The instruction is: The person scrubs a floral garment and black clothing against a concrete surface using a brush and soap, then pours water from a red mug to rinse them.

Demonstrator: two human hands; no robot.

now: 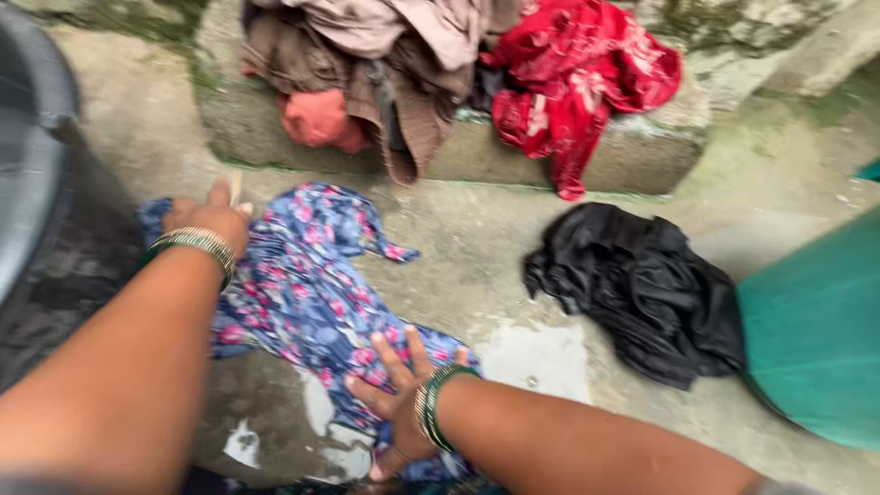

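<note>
soft even daylight | faint shadows | no glare | slight motion blur

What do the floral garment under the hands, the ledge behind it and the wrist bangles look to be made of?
Floral garment: thin woven fabric, blue with pink flowers, finely pleated; it looks wet, clinging to the floor. Ledge: rough concrete or stone, grey with green mossy patches. Bangles: gold-toned metal on the left hand, green, glass or plastic, on the right hand; blur leaves this open.

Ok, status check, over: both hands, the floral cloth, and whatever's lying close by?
Left hand flat on blue floral cloth, far end. Right hand pressed open on near end. Cloth spread on wet concrete floor. Black garment heaped to the right, apart.
</note>
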